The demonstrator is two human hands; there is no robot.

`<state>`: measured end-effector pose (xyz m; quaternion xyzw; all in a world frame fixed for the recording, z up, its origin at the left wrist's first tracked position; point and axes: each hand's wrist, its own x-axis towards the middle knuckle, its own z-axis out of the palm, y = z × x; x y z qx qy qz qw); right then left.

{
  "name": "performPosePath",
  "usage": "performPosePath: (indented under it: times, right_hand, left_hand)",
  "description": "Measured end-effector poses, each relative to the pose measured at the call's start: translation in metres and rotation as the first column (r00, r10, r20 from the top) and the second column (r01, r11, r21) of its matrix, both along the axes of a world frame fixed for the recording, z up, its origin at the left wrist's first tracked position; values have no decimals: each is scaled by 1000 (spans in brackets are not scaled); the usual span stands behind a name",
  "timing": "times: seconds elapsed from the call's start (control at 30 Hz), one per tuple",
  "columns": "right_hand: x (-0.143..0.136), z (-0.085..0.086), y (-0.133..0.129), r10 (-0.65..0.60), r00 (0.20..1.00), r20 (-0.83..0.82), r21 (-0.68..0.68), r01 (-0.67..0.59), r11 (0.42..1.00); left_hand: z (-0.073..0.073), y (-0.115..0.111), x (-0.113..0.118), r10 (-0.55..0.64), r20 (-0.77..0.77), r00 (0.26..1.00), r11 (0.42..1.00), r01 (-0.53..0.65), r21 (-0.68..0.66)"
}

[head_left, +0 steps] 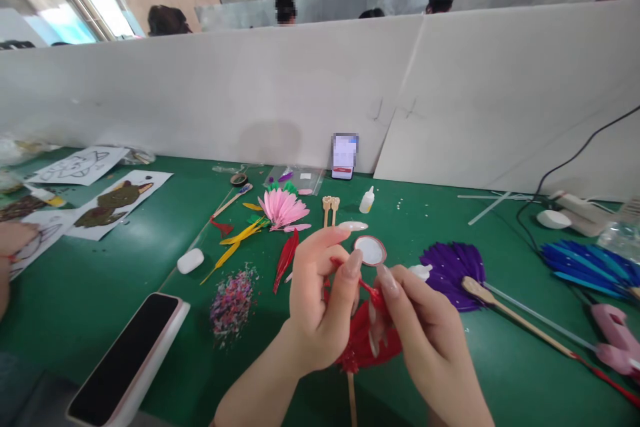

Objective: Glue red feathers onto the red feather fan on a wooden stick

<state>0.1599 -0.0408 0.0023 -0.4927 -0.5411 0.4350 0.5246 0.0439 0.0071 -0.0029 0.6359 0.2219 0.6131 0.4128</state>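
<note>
Far left: another person's hand (17, 243) rests by paper drawings (123, 203) on the tabletop (165, 213).
Dark-screened phone: lies flat (127, 360) at the near side, with a rounded white case (191, 260) beyond it.
Loose confetti: a multicoloured heap (233, 303); light and probably easy to scatter.
Pink petal cluster: fanned out (283, 210), with loose red petals (287, 259) nearer the person.
Left hand: raised, fingers curled (320, 310), the thumb pressing a red strand (367, 288) against the fingers behind it.
Red strand: runs between the two hands, above the tabletop; it looks very light, soft and limp, so a fingertip pinch on its narrow part should suit it. Its ends are hidden.
Red fan: under the hands (360, 347), partly covered by them. Its blades look thin and easily creased; the wooden stick (352, 397) seems the stiff, safer place to hold.
Right hand: thumb and forefinger pinch the strand's thicker part (435, 327); what the other fingers touch is unclear.
White-filled dish: round and shallow (370, 250), beyond the hands.
Purple fan: spread flat (453, 273), a wooden handle (525, 327) across its edge.
Far right: a pink glue gun (617, 337) near a blue fan (590, 267).
</note>
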Motion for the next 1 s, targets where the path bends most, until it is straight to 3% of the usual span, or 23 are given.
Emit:
performPosePath:
  times: [0.1,0.23,0.43,0.53,0.8,0.9,1.0]
  right_hand:
    - [0,-1,0,-44,998,40,17,43,999]
    - [2,-2,-3,-57,998,-8,-8,57,998]
    - [0,7,-2,35,998,-59,-82,-40,996]
    - [-2,9,0,-50,998,-34,-83,47,995]
    - [3,-3,5,-220,967,129,113,206,972]
    - [10,-4,5,-362,918,164,173,334,926]
    - [21,-4,6,-517,854,60,210,496,842]
  left_hand:
    - [-1,0,1,55,-6,998,997,-54,53]
    - [-1,1,1,35,-21,999,999,-34,30]
    - [3,2,0,55,-77,996,998,-56,-20]
    - [6,1,-1,59,-112,992,996,-67,-66]
    - [10,-3,-1,79,-159,984,992,-93,-80]
    - [11,-3,-3,89,-109,990,983,-105,-151]
    - [14,-1,-5,146,10,989,964,-140,-228]
